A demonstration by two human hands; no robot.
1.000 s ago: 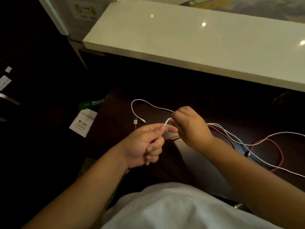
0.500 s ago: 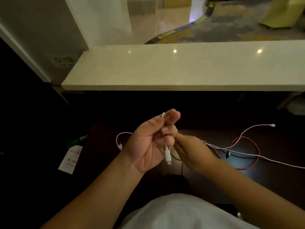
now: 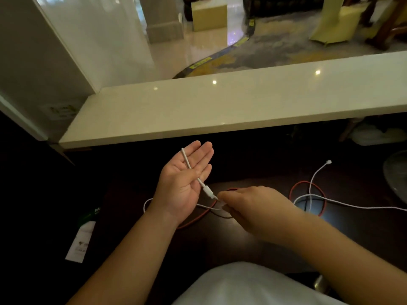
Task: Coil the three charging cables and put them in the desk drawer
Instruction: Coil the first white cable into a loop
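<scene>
My left hand (image 3: 184, 186) is held palm up over the dark desk (image 3: 352, 234), fingers straight. A white charging cable (image 3: 189, 166) lies across its palm and hooks over the fingertips, with the plug (image 3: 207, 191) hanging at the palm's edge. My right hand (image 3: 253, 208) is just right of it, its curled fingertips pinching the white cable beside the plug. A red cable (image 3: 294, 189) loops on the desk behind my right hand and under both wrists. A second white cable (image 3: 313, 179) crosses the red loop, its end (image 3: 328, 162) lying farther back. A dark cable (image 3: 222, 215) shows faintly under my right hand.
A pale stone counter (image 3: 220, 106) overhangs the back of the desk. A white paper packet (image 3: 80, 245) with a green item above it lies left of the desk. A white bundle (image 3: 374, 134) and a round dark object (image 3: 396, 175) sit at far right.
My left hand has uncurled from a fist around the white cable to a flat palm. My right hand has slid down to the plug end. The view has tilted upward.
</scene>
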